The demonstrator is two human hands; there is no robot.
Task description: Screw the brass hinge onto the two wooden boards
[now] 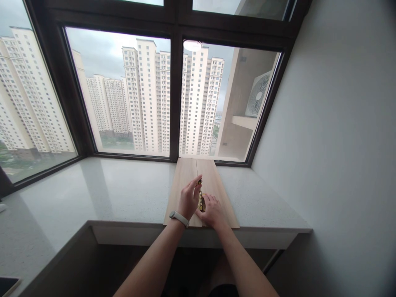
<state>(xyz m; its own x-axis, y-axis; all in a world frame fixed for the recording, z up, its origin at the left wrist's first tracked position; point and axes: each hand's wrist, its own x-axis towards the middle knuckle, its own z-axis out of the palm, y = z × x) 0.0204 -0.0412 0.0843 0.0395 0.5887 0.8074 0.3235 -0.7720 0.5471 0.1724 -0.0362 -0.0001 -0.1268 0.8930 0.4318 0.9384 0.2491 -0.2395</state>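
On the pale wooden board (222, 206), near its middle, a small gold-and-black segmented object (201, 203) stretches lengthwise between the person's two bare hands. The left hand (189, 199) is to the left of the board's centre seam, its fingers extended and nearly closed with the thumb, holding the far end of the object at the fingertips. The right hand (213, 209) lies low over the board's right half, palm down with loosely curved fingers, thumb and forefinger partly apart around the near end; whether it grips the object cannot be told. A watch with a white strap (179, 218) circles the left wrist, over the board's near edge.

Under the board lies the white speckled stone bench (130, 189), extending to either side of it. Beyond the board's far end stands the dark-framed window (175, 90), and well to its right rises the plain pale wall (334, 123).
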